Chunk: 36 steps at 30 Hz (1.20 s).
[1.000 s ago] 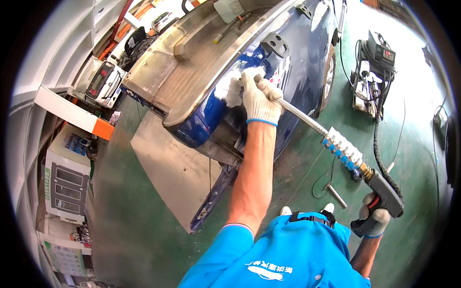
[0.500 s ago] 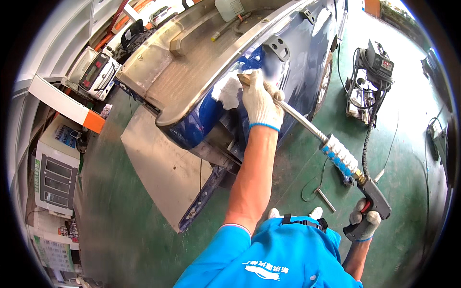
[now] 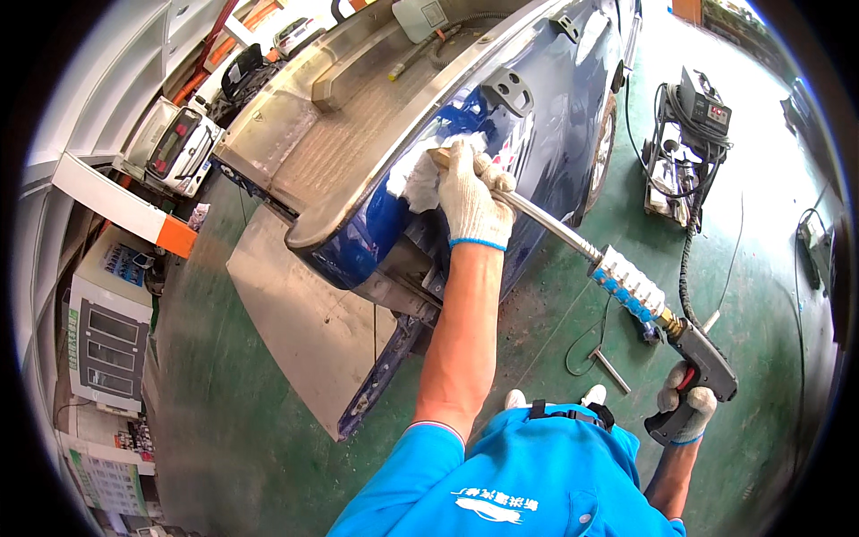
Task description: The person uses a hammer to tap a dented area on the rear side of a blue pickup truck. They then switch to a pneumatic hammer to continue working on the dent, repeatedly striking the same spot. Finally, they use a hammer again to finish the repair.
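Observation:
A spot-welding dent puller gun (image 3: 628, 283) runs slantwise between my hands, with a metal shaft, a ribbed silver-and-blue sliding weight and a black pistol grip. My left hand (image 3: 474, 210), in a white knit glove with a blue cuff, is closed around the shaft's front end. From that hand a brass-coloured tip sticks out at the bare, pale patch (image 3: 414, 182) on the blue pickup truck's side panel (image 3: 568, 134). Whether the tip touches the metal, I cannot tell. Down at the right, my gloved right hand (image 3: 693, 407) wraps the pistol grip, fingers by the red trigger.
A black cable hose leads from the gun to a welding machine (image 3: 707, 106) on a cart. The lowered tailgate (image 3: 313, 304) juts out at the left. A T-shaped metal tool (image 3: 612, 370) lies on the green floor (image 3: 259, 447). White cars stand at the far left.
My left hand and the shaft's front end have shifted slightly left and down along the panel. My right hand with the grip is a little lower and further right. Both keep their hold.

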{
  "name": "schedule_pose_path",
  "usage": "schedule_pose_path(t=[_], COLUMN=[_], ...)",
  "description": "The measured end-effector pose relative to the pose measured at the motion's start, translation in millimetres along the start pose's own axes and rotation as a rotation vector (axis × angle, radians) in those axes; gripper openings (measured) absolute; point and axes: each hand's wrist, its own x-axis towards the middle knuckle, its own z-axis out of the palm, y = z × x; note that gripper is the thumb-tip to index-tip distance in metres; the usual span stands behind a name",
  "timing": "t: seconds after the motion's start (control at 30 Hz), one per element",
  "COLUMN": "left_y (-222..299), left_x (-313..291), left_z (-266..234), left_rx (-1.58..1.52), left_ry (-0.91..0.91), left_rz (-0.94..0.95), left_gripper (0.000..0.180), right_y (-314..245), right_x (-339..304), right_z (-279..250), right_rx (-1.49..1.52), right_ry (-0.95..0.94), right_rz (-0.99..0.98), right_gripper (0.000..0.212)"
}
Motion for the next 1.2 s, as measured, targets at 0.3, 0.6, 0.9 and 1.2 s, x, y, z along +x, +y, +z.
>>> schedule_pose_path(t=[0.3, 0.6, 0.9, 1.2], left_y=[4.6, -113.5, -112.1, 7.8], left_x=[-5.4, -111.7, -127.0, 7.2], left_z=[-2.0, -0.2, -8.6, 5.4], left_rx=[-0.031, -0.068, -0.081, -0.092], left_ry=[-0.181, -0.254, -0.345, 0.007], left_rz=[-0.005, -0.333, -0.336, -0.082], left_gripper=[0.027, 0.020, 0.029, 0.054], right_y=[-12.2, -11.4, -13.2, -17.6], right_x=[1.5, -0.5, 1.0, 3.0], right_z=[22.6, 15.1, 7.9, 9.1], right_rx=[-0.068, -0.031, 0.019, -0.080], right_ry=[0.045, 0.066, -0.041, 0.007], right_rz=[-0.093, -0.084, -0.048, -0.078], right_gripper=[0.058, 0.073, 0.075, 0.071])
